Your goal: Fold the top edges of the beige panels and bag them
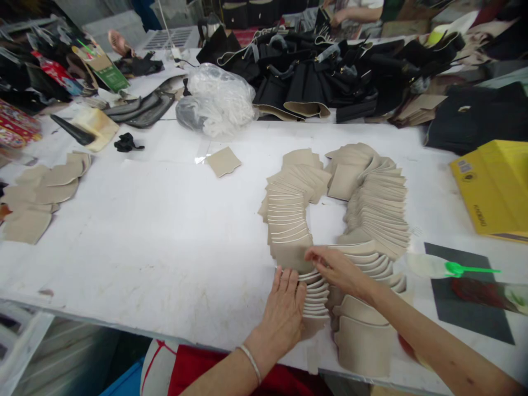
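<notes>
Beige leather-like cut pieces lie overlapped in a long curved row point(289, 217) in front of me. My left hand point(282, 311), with a bracelet on its wrist, lies with fingers stretched out over the near part of this row. At the right edge of one beige piece point(293, 257), the fingertips of my right hand point(336, 268) are pinched together. That piece lies flatter and shows more of its face than its neighbours. Just right of my hands runs a second fanned row of beige pieces point(377, 206), its nearest pieces point(363, 344) at the table's front edge.
One loose beige piece point(224, 161) lies mid-table, with more beige pieces point(39, 192) at far left. Black bags point(305, 82) and crumpled clear plastic point(220, 99) fill the back. At right are a yellow box point(495, 187) and green-handled tool point(456, 269). A person's arm point(358, 14) shows behind.
</notes>
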Available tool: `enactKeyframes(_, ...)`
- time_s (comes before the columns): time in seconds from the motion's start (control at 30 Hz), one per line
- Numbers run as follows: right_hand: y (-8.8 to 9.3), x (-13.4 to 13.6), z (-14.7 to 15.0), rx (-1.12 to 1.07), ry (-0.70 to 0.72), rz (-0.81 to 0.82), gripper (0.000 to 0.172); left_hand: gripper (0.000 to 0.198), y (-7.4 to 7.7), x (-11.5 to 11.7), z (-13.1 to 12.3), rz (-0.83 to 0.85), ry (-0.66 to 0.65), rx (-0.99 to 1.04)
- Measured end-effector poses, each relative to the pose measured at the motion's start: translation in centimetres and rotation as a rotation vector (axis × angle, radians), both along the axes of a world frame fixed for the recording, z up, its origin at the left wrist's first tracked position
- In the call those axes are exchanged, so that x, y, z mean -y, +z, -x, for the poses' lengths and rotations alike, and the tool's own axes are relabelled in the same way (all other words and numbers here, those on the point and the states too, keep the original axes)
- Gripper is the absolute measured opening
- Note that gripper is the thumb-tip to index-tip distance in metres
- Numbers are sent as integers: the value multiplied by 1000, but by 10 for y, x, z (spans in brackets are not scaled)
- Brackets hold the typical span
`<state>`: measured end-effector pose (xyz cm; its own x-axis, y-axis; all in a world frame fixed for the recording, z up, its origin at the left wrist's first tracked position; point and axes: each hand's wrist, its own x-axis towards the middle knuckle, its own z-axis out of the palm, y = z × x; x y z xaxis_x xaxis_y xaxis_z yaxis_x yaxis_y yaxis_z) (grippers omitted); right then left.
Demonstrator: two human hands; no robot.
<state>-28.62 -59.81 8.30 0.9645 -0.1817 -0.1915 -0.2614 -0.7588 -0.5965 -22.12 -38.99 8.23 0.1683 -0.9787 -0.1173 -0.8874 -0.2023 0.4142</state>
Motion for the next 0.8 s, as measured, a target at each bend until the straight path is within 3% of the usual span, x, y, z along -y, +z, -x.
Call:
enactKeyframes(0.1, -4, 10, -22, 51, -34, 60, 38, 76, 3, -1, 3, -8, 16, 19)
enactKeyframes(0.2, -7, 11, -40, 57, -19, 98, 37, 78, 5, -2, 7, -4, 45, 17)
enactKeyframes(0.33, -7, 5, -41, 41, -6, 114, 20, 72, 7, -2, 11, -38, 88, 6)
enactKeyframes(0.43, -3, 0, -30, 22, 23, 78, 3, 79, 5, -2, 12, -15, 121, 6)
enactKeyframes(0.63, 8, -1, -13, -24, 93, -88, 16, 87, 2, -1, 10, 18, 80, -21)
enactKeyframes(0.8, 6, 13, -39, 49, -58, 48, 28, 79, 2, -2, 10, 30, 75, -32)
